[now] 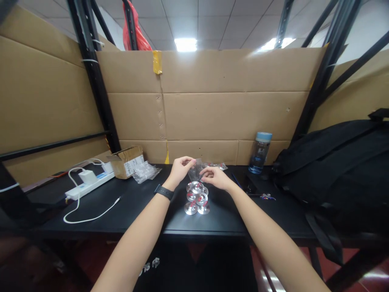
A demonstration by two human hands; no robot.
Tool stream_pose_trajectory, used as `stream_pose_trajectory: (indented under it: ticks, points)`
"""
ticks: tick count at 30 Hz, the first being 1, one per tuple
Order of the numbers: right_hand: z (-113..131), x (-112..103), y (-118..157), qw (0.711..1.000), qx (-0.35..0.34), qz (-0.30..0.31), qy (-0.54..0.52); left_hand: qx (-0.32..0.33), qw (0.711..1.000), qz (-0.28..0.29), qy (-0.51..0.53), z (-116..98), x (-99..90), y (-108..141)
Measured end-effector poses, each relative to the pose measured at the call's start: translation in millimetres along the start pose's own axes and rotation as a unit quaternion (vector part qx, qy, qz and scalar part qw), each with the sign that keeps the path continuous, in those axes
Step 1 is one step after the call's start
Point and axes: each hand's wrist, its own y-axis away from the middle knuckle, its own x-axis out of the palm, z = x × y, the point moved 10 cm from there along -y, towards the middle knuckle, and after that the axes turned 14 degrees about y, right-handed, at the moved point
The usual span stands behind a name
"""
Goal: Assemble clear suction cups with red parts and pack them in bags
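Observation:
A small clear plastic bag (pixel 196 169) is held up above the black tabletop between my hands. My left hand (pixel 182 167) pinches its upper left edge between thumb and fingertips. At the bag's right edge, my right hand (pixel 212 177) has its fingers curled and closed on the plastic. Just below and nearer to me, several clear round suction cups (pixel 201 198) with red parts lie grouped in rows on the table. Behind my right hand lie more clear plastic packets (pixel 216 165) with red bits, partly hidden by it.
An open cardboard box (pixel 126 162) and crumpled clear plastic (pixel 145 172) stand at the left, near a white power strip (pixel 91 184) with a white cable (pixel 100 214). To the right are a blue-lidded bottle (pixel 260 152), a dark flat device (pixel 246 184) and a black backpack (pixel 337 174).

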Motion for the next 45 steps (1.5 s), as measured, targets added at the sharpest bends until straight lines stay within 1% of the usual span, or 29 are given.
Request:
stream_pose_trajectory:
  ticks: [2,4,6,7,8,9,11,14,17,21,23,24,26,28,30,31,33,35,37,39,41,43,45]
  points:
    - [2,-8,0,0.999,0.001,-0.042,-0.005,-0.001,1.000,-0.002,0.010,1,-3.3,0]
    - [3,-13,1,0.997,0.004,-0.070,-0.022,-0.014,1.000,0.019,0.014,8,-3.0,0]
    - [2,-14,2,0.996,0.012,-0.073,-0.039,-0.039,0.998,0.042,0.010,19,-4.0,-1]
    - [2,-14,2,0.996,0.017,-0.070,-0.043,-0.050,0.998,0.043,0.000,24,-8.1,-2]
    - [1,-13,2,0.997,0.023,-0.065,-0.044,-0.056,0.998,0.029,-0.019,28,-16.1,-3]
    - [0,-12,3,0.997,0.027,-0.061,-0.041,-0.056,0.997,0.002,-0.049,30,-28.1,-5]
    - [-1,-11,3,0.998,0.030,-0.054,-0.032,-0.034,0.987,-0.076,-0.135,24,-60.6,-8]
    - [-3,-8,1,0.999,0.024,-0.043,-0.018,0.006,0.949,-0.182,-0.259,5,-113.5,-6]
    - [-6,-7,0,0.999,0.016,-0.039,-0.006,0.034,0.913,-0.256,-0.316,-9,-167.6,0]
    - [-9,-6,-1,0.999,0.010,-0.032,0.010,0.010,0.870,-0.339,-0.357,-7,-236.4,14]
    - [-10,-4,-1,0.999,0.011,-0.027,0.015,-0.023,0.848,-0.379,-0.369,0,-260.2,25]
    - [-11,-3,-1,0.999,0.013,-0.025,0.017,-0.038,0.841,-0.385,-0.378,3,-265.7,28]
    - [-12,-2,-2,0.999,0.015,-0.024,0.023,-0.056,0.830,-0.374,-0.410,6,-264.4,32]
    - [-13,-5,-3,0.999,0.013,-0.028,0.039,-0.061,0.812,-0.367,-0.450,2,-255.5,35]
    - [-18,-14,-3,0.996,0.019,-0.043,0.082,-0.066,0.780,-0.392,-0.483,-7,-248.2,42]
    - [-22,-22,-3,0.991,0.027,-0.060,0.119,-0.070,0.763,-0.409,-0.495,-12,-245.8,46]
    - [-31,-44,0,0.970,0.052,-0.110,0.212,-0.078,0.739,-0.431,-0.512,-18,-241.8,51]
    - [-39,-67,5,0.937,0.083,-0.170,0.295,-0.089,0.732,-0.428,-0.523,-19,-238.7,53]
    - [-47,-81,8,0.914,0.108,-0.196,0.338,-0.103,0.731,-0.417,-0.531,-16,-236.8,53]
    - [-52,-83,6,0.903,0.119,-0.188,0.367,-0.112,0.727,-0.407,-0.541,-14,-233.8,53]
    - [-54,-77,-3,0.893,0.120,-0.159,0.405,-0.109,0.724,-0.398,-0.553,-14,-227.4,52]
    - [-57,-67,-17,0.879,0.117,-0.114,0.449,-0.092,0.728,-0.384,-0.560,-17,-216.0,48]
    - [-63,-54,-34,0.860,0.119,-0.056,0.492,-0.062,0.738,-0.370,-0.560,-24,-200.0,42]
